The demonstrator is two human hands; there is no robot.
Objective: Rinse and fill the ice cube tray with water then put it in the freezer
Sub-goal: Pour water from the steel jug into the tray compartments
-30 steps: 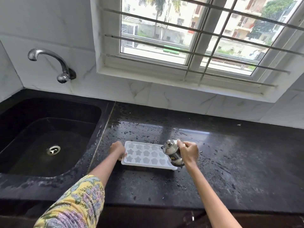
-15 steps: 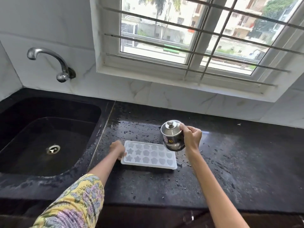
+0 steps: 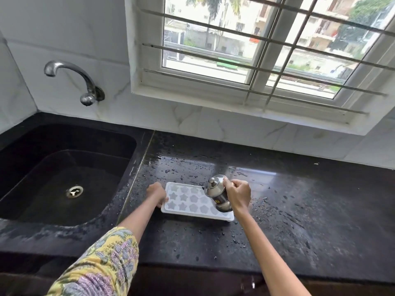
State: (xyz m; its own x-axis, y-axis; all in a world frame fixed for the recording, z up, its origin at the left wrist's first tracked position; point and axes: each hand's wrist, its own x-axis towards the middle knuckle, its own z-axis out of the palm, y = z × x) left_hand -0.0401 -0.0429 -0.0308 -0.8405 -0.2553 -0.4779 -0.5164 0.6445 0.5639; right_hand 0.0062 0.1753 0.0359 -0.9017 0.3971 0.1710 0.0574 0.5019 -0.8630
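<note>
Head view, we see the left hand (image 3: 157,194) gripping the ice tray's (image 3: 192,201) left edge, right hand (image 3: 238,194) closed around a tilted steel pot (image 3: 217,194) over the tray's right end, sink (image 3: 42,167) left of the tray.

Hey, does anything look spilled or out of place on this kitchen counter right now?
Yes. Water drops are scattered across the black counter around the ice tray, mostly behind it and to its right. Nothing looks damaged.

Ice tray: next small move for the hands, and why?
Probably tilt the steel jug a little further so it pours into the right-end cells. The right hand holds it tipped over the right end of the ice tray, the left hand steadies the tray's left edge on the wet counter, and no stream is visible.
</note>
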